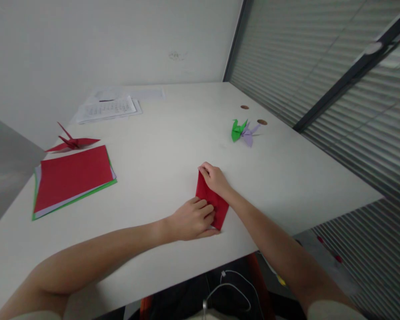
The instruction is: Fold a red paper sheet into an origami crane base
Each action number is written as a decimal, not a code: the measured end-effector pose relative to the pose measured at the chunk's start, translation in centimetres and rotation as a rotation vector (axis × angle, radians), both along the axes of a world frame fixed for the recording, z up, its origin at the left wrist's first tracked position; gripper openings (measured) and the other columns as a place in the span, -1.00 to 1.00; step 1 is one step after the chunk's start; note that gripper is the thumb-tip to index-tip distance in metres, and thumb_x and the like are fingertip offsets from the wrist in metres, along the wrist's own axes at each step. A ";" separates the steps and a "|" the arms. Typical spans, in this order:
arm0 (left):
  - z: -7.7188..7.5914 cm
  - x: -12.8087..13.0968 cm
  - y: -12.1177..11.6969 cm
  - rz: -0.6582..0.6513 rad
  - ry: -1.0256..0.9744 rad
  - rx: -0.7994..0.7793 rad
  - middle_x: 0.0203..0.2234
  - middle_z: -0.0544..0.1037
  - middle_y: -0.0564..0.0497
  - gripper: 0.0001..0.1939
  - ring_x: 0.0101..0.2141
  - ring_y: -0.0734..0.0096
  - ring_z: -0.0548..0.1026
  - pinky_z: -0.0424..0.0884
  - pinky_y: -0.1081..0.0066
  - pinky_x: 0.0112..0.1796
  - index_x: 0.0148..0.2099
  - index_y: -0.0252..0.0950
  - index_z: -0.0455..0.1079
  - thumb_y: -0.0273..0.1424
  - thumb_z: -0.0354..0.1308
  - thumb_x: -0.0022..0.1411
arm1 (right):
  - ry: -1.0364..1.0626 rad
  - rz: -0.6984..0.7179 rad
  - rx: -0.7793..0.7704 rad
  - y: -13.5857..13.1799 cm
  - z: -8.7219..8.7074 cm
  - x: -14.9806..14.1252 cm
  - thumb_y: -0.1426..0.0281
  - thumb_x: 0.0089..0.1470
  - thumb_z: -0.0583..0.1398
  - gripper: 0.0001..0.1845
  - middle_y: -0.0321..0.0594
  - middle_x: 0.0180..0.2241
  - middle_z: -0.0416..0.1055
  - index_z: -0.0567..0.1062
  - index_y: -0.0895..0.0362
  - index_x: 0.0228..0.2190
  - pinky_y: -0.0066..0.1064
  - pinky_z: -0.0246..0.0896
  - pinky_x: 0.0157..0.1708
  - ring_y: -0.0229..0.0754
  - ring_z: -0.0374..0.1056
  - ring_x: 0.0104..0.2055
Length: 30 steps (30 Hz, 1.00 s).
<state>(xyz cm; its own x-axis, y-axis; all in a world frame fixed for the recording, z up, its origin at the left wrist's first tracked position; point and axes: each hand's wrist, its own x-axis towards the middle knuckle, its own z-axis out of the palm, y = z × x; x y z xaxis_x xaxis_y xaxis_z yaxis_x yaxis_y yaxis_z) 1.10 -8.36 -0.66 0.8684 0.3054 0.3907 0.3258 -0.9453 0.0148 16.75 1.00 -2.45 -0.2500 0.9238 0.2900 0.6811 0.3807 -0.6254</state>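
Note:
A folded piece of red paper (222, 209) lies on the white table near its front edge, between my two hands. My left hand (195, 218) grips its lower left side, with curled fingers over the paper and the thumb stretched along the bottom corner. At the paper's upper tip, my right hand (214, 177) pinches the point between thumb and fingers. Parts of the paper's left side and top are hidden under my hands.
At left lies a stack of red, lilac and green paper sheets (75, 175), with a red paper crane (72, 142) behind it. A green paper crane (238, 131) and a lilac one (249, 134) stand at right. Written papers (106, 109) lie at the back left. Blinds (320, 58) flank the table.

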 end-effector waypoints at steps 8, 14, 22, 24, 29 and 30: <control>0.1 -0.2 0.0 0.042 -0.019 -0.111 -0.26 0.47 -0.13 -0.56 -0.24 0.21 0.44 0.39 0.22 -0.21 -0.20 -0.36 0.45 -0.08 -0.03 0.37 | -0.175 -0.011 0.016 0.0 0.6 -0.1 0.29 0.30 -0.01 -0.71 -0.20 -0.42 0.51 0.39 0.08 -0.41 -0.39 0.09 -0.28 -0.15 0.38 -0.38; -0.3 -0.2 0.2 0.046 -0.066 -0.267 0.11 0.36 -0.30 -0.46 0.12 0.08 0.33 0.33 0.11 0.07 0.17 -0.43 0.27 -0.09 -0.05 0.38 | 0.016 0.005 -0.036 0.0 0.7 0.3 0.25 0.25 0.01 -0.69 -0.29 -0.54 0.38 0.33 0.06 -0.50 -0.42 0.08 -0.38 -0.20 0.28 -0.47; -1.0 -0.6 0.6 -0.033 0.076 -0.286 0.32 0.09 -0.23 -0.45 0.33 0.03 -0.01 0.05 0.01 0.25 0.33 -0.26 0.13 -0.14 -0.08 0.41 | 0.108 0.015 -0.065 0.2 1.0 0.8 0.12 0.28 -0.08 -0.54 -0.26 -0.55 0.36 0.28 0.07 -0.57 -0.38 0.12 -0.33 -0.19 0.27 -0.45; -0.9 -0.8 0.7 -0.064 0.091 -0.287 0.35 0.03 -0.17 -0.40 0.34 -0.01 -0.06 0.01 -0.02 0.26 0.35 -0.18 0.09 -0.07 -0.04 0.37 | 0.143 0.017 -0.074 0.1 1.1 0.7 0.10 0.29 -0.11 -0.50 -0.25 -0.53 0.39 0.33 0.08 -0.54 -0.38 0.13 -0.32 -0.19 0.30 -0.43; -0.4 -1.2 1.2 -0.151 0.125 -0.294 0.35 0.04 -0.13 -0.40 0.35 -0.04 -0.15 -0.05 -0.08 0.26 0.37 -0.19 0.06 -0.10 -0.04 0.38 | 0.146 0.022 -0.094 0.1 1.1 0.7 0.02 0.27 -0.13 -0.45 -0.29 -0.61 0.27 0.26 0.07 -0.59 -0.38 0.06 -0.39 -0.22 0.21 -0.51; -0.3 -1.3 1.3 -0.172 0.134 -0.295 0.34 0.06 -0.14 -0.41 0.35 -0.04 -0.15 -0.06 -0.08 0.27 0.36 -0.22 0.07 -0.11 -0.05 0.39 | 0.133 0.015 -0.095 0.1 1.0 0.7 0.01 0.26 -0.13 -0.44 -0.30 -0.63 0.24 0.23 0.07 -0.61 -0.38 0.04 -0.41 -0.23 0.18 -0.53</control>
<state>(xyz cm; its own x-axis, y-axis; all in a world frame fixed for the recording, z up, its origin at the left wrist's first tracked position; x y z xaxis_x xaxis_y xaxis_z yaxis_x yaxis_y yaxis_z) -0.23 -7.06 -0.99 0.9543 0.2330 0.1872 0.1799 -0.9479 0.2628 17.40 1.11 -1.45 -0.2293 0.9450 0.2334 0.5848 0.3254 -0.7430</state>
